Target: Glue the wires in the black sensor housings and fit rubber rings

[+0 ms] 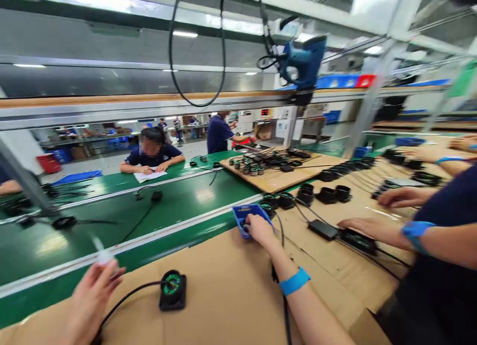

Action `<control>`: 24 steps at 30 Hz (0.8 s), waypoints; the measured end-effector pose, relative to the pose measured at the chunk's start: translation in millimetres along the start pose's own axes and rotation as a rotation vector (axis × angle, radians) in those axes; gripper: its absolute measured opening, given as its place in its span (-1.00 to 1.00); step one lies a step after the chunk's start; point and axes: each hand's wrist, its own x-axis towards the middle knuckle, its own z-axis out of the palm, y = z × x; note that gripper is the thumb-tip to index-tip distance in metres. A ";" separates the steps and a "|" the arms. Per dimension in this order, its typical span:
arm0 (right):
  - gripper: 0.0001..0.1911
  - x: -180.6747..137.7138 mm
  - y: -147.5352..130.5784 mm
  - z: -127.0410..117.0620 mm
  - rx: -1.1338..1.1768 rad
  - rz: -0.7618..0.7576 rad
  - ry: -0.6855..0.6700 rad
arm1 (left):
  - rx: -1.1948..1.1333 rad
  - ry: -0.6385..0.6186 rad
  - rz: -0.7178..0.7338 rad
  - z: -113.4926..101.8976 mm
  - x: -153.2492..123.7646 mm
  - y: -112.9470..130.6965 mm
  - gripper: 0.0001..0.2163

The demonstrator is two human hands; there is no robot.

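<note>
My left hand (93,298) is closed around a slim whitish, see-through piece (100,248), smeared by motion, pointing up and away over the bench edge. My right hand (260,229), with a blue wristband, reaches into a small blue bin (238,209). Its fingers are bent together inside, and the fingertips and whatever they touch are partly hidden among small dark parts. Between my hands, a square black housing (173,298) with a round collar and green circuit board inside lies on the cardboard. A black cable (128,296) runs from it towards my left wrist.
A green conveyor (186,211) carrying a few cabled parts passes beyond the cardboard (219,285). A blue power tool (305,61) hangs overhead. At right, a co-worker's hand (359,230) rests on a black box; black rings (328,195) stand nearby. A wooden board (272,183) holds several parts.
</note>
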 end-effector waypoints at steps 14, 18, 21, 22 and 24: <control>-0.89 23.7 20.6 26.4 0.029 -0.163 0.067 | 0.212 -0.369 0.042 10.1 -49.8 -33.5 -0.59; -0.83 9.7 9.3 7.7 0.108 -0.195 0.186 | 0.338 -0.427 0.098 10.0 -59.0 -24.6 -0.68; -0.80 -16.3 -17.3 3.6 0.200 -0.361 0.083 | 0.404 -0.465 0.063 15.5 -61.8 -19.7 -0.68; -0.81 -25.9 -27.7 5.6 0.223 -0.447 -0.025 | 0.455 -0.490 0.074 17.9 -62.1 -18.8 -0.69; -0.78 -43.9 -47.4 11.8 0.208 -0.560 -0.254 | 0.587 -0.528 0.154 23.0 -62.4 -18.1 -0.75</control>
